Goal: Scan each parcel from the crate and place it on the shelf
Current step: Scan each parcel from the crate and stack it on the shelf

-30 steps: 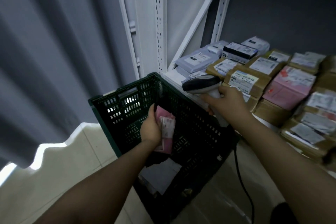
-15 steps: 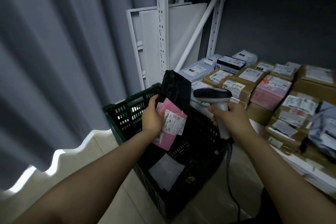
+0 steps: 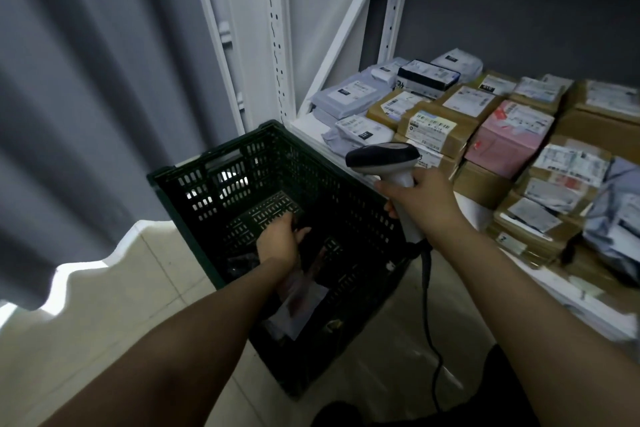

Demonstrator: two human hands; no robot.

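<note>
The barcode scanner (image 3: 381,154) is gripped by the right hand (image 3: 422,199) above the green crate (image 3: 214,158). The left hand (image 3: 277,243) is seen down among parcels (image 3: 296,310) inside; its grasp cannot be told.

My left hand (image 3: 277,244) and right hand (image 3: 424,199) are bare, and so are both wrists. My left forearm (image 3: 194,340) and right forearm (image 3: 519,288) are uncovered along all the length that shows, down to the lower edge. The light is dim, so my fingers (image 3: 389,188) show little detail. Dark cloth (image 3: 346,414), close to black and plain as far as I can make out, lies at the bottom between my forearms; which garment it belongs to I cannot tell.
</note>
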